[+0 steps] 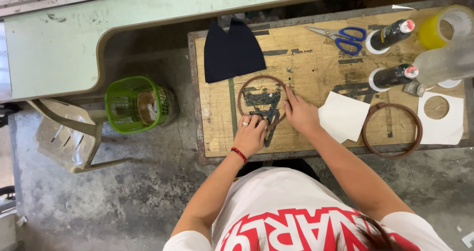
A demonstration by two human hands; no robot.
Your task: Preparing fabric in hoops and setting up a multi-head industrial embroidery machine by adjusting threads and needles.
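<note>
A: Where's the hoop [262, 101]?
B: Flat on the surface [316, 68]; left hand [250, 135] presses its 6 o'clock rim, right hand [299, 113] its 3 o'clock, neither clenched
A: Handling?
B: Probably light, stiff; take the rim

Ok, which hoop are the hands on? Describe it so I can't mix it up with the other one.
Start at the wooden table. Below the dark fabric pieces, near the table's left end, lies a brown hoop with both hands on its rim: left hand, right hand. The other hoop lies untouched toward the right end, beside white paper.
</note>
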